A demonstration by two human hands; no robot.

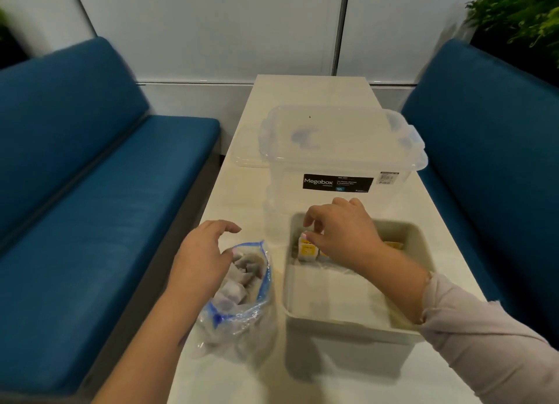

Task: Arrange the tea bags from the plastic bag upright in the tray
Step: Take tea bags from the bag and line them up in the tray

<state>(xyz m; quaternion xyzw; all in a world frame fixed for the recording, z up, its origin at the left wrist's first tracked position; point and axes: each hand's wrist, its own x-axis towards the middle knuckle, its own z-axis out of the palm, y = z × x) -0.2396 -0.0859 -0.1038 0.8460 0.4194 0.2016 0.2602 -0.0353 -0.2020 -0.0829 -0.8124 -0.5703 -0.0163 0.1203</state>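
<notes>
2 bare hands work over a pale table [311, 101], and the tray [348, 319] serves as the landmark for all else. The right hand [341, 237] reaches into the tray's far left corner, its thumb and fingertips pinching the top of a yellow-and-white tea bag [306, 249] that stands upright against the far wall. More yellow tea bags [393, 245] show along that same far wall, to the right of the wrist, though blur hides how many. The near part of the tray floor is bare and pale. The left hand [202, 258] hovers just left of the tray, over the open mouth of the plastic bag [239, 300], fingers loosely curved and spread, holding nothing that can be seen. That bag, clear with a blue zip strip, lies on the table just beside the tray's left wall and holds a heap of grey-white tea bags [242, 270]. Beyond the tray, touching or nearly touching its far side, stands a clear storage box [338, 161] with its lid on and a black label facing the camera. Blue benches [90, 191] flank the table on both sides.
</notes>
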